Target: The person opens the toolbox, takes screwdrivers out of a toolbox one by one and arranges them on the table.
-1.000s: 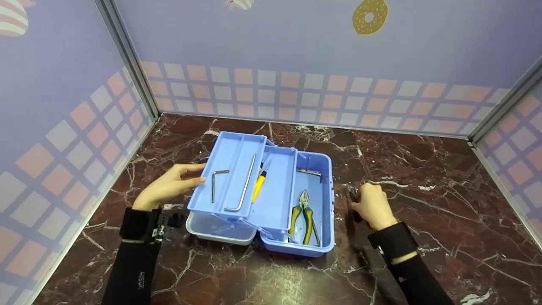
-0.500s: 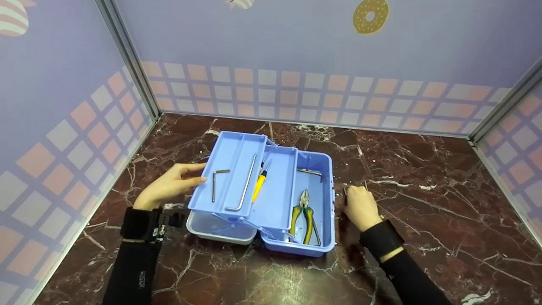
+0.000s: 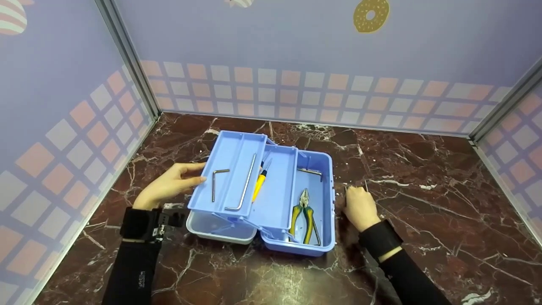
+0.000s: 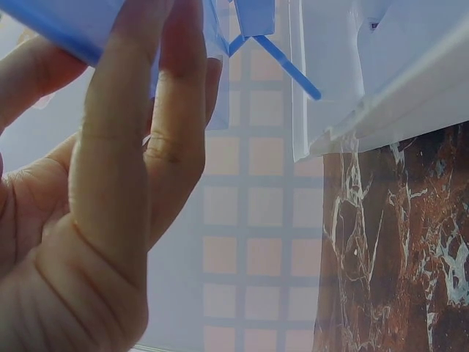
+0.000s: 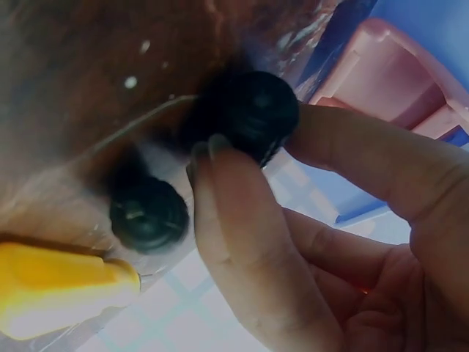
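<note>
In the head view my left hand (image 3: 171, 182) holds the outer edge of the upper tray (image 3: 226, 156) of a blue toolbox, thumb on top. The left wrist view shows its fingers (image 4: 117, 139) against the tray's blue underside. My right hand (image 3: 360, 207) is low over the table, right of the toolbox. In the right wrist view its thumb and a finger pinch a black, round-ended handle (image 5: 260, 114). A second black rounded end (image 5: 149, 214) and a yellow handle (image 5: 62, 286) with a thin metal shaft lie beside it. The right hand mostly hides these in the head view.
Hex keys (image 3: 243, 184) lie in the upper tray. A yellow-handled tool (image 3: 260, 184) shows in the middle tray. Pliers (image 3: 304, 216) and another hex key (image 3: 311, 171) sit in the toolbox bottom (image 3: 313, 186). Patterned panels (image 3: 296, 89) enclose the marble table (image 3: 427, 220).
My right hand has moved slightly left, closer to the toolbox, then stayed nearly still over the last half second. The left hand and toolbox have not moved.
</note>
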Available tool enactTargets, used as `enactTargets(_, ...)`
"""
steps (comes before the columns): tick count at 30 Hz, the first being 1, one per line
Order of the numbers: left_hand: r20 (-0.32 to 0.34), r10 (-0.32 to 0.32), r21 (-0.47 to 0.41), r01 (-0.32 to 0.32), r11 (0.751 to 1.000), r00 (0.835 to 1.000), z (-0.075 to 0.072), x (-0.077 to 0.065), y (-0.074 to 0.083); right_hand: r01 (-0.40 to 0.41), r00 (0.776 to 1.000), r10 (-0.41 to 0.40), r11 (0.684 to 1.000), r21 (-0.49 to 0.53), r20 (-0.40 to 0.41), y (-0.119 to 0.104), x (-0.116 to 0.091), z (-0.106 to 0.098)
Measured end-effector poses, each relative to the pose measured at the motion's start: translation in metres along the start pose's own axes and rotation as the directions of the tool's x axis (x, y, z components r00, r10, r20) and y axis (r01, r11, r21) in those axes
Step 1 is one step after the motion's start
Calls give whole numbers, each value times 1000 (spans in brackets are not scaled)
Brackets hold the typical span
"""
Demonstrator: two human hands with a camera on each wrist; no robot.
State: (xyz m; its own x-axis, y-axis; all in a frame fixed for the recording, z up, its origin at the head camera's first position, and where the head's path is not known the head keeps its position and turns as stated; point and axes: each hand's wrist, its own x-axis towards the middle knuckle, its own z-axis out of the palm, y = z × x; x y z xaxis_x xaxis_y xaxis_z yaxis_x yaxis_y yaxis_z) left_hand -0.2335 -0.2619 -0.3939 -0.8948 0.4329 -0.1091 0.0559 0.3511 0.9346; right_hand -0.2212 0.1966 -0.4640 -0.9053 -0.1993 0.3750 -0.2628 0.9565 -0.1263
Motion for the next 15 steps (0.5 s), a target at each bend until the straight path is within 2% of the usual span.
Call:
enactTargets(5,-1,-4,-18,4,1000,1000,1,0,0,-15,1000,15,1000,1,26,0,0,-1)
enactTargets(15,8,2,-30,-1,1000,1000,0,0,0,-18,1000,18,1000,-17,-20,-5,4,-10)
